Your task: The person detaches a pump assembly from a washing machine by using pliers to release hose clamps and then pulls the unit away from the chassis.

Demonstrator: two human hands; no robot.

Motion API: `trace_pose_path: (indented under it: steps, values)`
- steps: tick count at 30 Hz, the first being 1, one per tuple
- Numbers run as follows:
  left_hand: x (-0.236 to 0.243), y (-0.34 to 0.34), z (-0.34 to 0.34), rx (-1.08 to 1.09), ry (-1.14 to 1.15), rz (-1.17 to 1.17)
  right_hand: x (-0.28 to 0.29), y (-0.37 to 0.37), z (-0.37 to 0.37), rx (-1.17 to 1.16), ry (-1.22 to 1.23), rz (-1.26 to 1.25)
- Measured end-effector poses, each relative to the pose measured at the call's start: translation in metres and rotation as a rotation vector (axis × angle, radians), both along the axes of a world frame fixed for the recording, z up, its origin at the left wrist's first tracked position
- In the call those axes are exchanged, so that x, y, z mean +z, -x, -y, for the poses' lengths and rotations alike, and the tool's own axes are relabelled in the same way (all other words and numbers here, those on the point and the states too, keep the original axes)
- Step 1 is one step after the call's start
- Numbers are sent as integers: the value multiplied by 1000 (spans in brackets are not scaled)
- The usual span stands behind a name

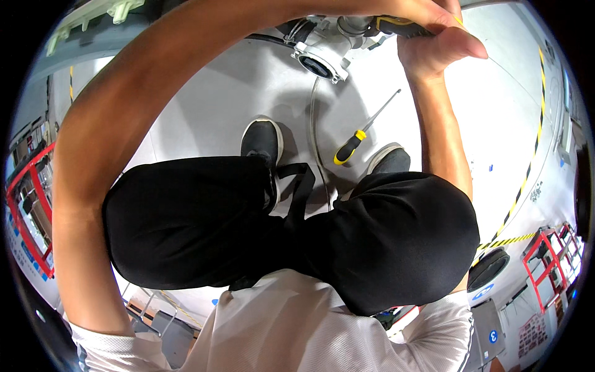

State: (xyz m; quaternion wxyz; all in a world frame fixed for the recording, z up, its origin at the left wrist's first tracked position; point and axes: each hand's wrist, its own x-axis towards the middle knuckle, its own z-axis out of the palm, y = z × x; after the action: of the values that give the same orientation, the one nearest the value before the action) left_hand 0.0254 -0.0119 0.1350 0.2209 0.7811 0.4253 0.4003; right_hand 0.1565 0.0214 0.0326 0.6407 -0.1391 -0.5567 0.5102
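Your hands meet just right of the metal pipe (330, 53), at a black-and-yellow tool (400, 26). Right hand (432, 53) against its grip, thumb out; fingers hidden, cannot tell how far closed. Left hand (432, 12) crosses above it, fingers mostly cut off by the upper edge, grasp unclear. Tool's ends hard to make out. Screwdriver (351, 144) on the floor (204, 118), nearer you than the pipe.

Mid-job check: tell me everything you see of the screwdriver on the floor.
The screwdriver lies on the pale floor between the thin hose or cable and the right shoe, apart from both. Its black handle, seemingly plastic or rubber, has yellow at both ends. The slim, straight shaft looks like grey metal and points toward the picture's upper right. The tip's shape is too small to tell.
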Motion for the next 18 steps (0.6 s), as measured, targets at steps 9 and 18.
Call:
trace_pose_path:
  steps: [9,18]
  values:
    - [30,18,-4,-17,426,261,20,7,-4,-39,-9,184]
    - [30,58,-14,-460,185,-147,14,1,-7,-17,-77,167]
